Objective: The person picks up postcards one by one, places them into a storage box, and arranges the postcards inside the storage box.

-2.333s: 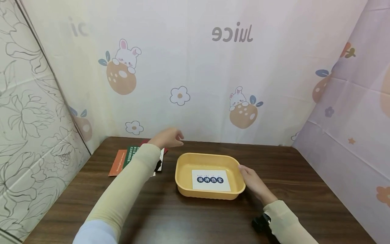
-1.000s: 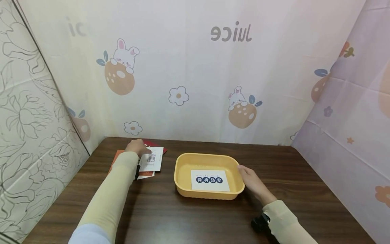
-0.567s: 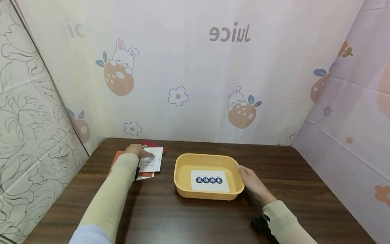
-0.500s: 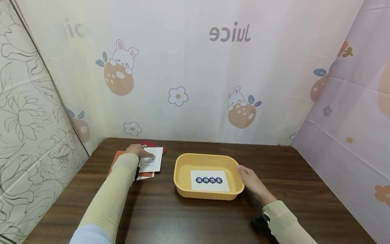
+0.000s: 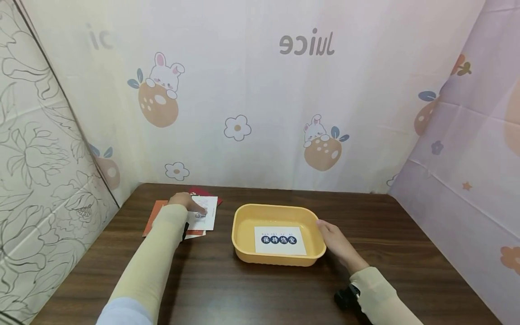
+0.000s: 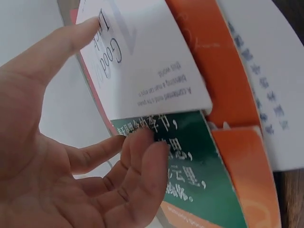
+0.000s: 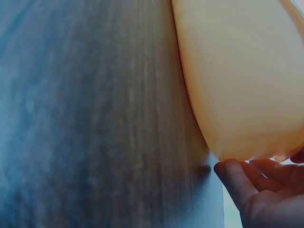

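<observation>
My left hand is over a pile of printed cards at the back left of the table. Its thumb tip rests on a white "Good Luck" card. The other fingers bend loosely over a green card, seen in the left wrist view. My right hand holds the right end of a yellow plastic tray, thumb at the rim and fingers against the outer wall. A white card with dark blue round printing lies flat inside the tray.
An orange card and a red card show at the pile's edges, partly covered. The dark wood table meets a patterned curtain at the back. Curtains also stand along both sides.
The left hand has come down leftward from the air behind the tray onto the card pile. Lately its thumb has slid slightly across the white card. Right hand and tray stay put.
</observation>
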The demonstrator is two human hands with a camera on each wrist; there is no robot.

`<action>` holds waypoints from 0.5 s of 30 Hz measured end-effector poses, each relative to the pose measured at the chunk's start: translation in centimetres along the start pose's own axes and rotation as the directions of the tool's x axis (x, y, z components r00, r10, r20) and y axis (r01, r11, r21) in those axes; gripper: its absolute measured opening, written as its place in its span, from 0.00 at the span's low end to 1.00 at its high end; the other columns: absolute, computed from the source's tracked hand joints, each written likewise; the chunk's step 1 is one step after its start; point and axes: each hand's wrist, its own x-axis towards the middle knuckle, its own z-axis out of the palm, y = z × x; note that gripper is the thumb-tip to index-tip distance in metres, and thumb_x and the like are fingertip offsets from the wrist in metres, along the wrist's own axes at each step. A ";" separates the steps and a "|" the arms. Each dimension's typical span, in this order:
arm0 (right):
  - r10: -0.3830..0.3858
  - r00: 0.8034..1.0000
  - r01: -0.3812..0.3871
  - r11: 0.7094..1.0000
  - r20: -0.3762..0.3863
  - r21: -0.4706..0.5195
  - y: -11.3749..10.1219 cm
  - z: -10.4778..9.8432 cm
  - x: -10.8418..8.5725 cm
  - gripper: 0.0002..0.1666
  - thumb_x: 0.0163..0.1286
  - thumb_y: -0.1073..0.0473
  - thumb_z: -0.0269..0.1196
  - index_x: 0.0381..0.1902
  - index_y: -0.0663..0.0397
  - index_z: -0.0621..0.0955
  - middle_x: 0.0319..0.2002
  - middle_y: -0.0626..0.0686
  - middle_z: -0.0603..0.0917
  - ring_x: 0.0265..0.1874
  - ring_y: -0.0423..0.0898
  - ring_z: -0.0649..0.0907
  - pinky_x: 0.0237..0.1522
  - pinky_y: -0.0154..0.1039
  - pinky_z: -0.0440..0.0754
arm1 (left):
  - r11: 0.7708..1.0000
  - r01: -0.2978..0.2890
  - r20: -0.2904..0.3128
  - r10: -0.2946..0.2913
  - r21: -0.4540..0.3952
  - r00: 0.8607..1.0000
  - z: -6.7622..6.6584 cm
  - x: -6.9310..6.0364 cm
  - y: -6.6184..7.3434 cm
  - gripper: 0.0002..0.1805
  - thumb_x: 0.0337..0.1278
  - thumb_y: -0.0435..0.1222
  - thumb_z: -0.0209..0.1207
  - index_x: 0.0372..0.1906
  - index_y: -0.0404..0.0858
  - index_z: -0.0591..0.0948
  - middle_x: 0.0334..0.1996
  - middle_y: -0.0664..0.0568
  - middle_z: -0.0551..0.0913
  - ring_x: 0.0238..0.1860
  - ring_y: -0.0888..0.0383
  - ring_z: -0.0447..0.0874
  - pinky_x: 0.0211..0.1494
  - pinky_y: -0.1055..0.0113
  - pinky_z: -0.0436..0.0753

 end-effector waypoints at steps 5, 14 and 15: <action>-0.005 1.000 0.005 1.000 0.008 0.002 0.2 -0.1 0.0 0.37 0.85 0.47 0.38 0.73 0.75 0.59 0.70 0.72 0.65 0.70 0.64 0.65 0.68 0.61 0.62 | 1.000 0.007 0.017 -0.007 0.011 1.000 0.0 0.2 0.2 0.47 0.44 0.53 0.75 0.63 0.26 0.74 0.57 0.33 0.76 0.50 0.44 0.76 0.53 0.49 0.80; 0.000 1.000 0.000 1.000 0.003 0.002 0.3 -0.2 0.0 0.36 0.85 0.47 0.38 0.73 0.75 0.60 0.70 0.72 0.66 0.70 0.64 0.66 0.68 0.61 0.62 | 0.999 0.016 0.032 -0.015 -0.030 0.999 0.0 0.6 -0.2 0.44 0.43 0.50 0.77 0.60 0.26 0.76 0.53 0.36 0.79 0.47 0.46 0.77 0.52 0.52 0.80; -0.001 1.000 0.001 1.000 0.003 0.002 0.3 -0.1 0.0 0.36 0.85 0.47 0.38 0.73 0.75 0.60 0.69 0.72 0.66 0.69 0.64 0.66 0.68 0.61 0.63 | 1.000 0.012 0.030 -0.012 -0.012 0.999 0.0 0.7 -0.3 0.44 0.43 0.51 0.77 0.61 0.26 0.76 0.54 0.36 0.79 0.47 0.46 0.77 0.52 0.52 0.80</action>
